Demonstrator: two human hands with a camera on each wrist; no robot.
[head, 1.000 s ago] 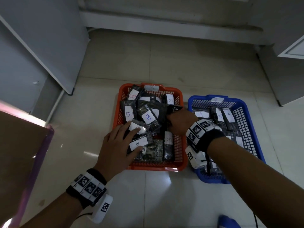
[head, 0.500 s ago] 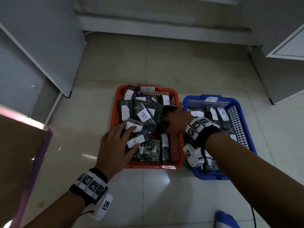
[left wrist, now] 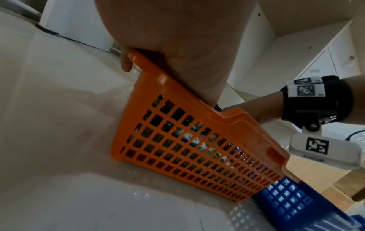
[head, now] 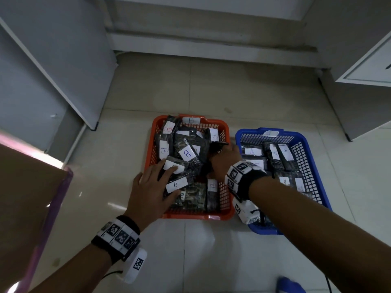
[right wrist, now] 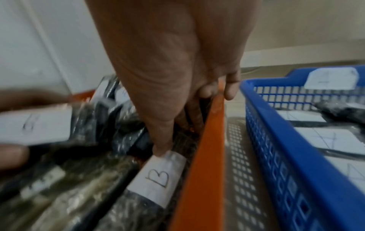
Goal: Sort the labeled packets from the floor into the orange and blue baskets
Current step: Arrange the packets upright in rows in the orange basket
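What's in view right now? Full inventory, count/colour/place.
orange basket: one, orange, floor centre, full of packets
blue basket: one, blue, right of the orange one
B packets: many, dark with white labels, in orange basket
A packets: several, dark with white labels, in blue basket
cabinets: grey-white, left and right edges
cardboard box: one, brown, far left
left hand: flat on packets at orange basket's left side
right hand: fingers down among packets by orange basket's right wall
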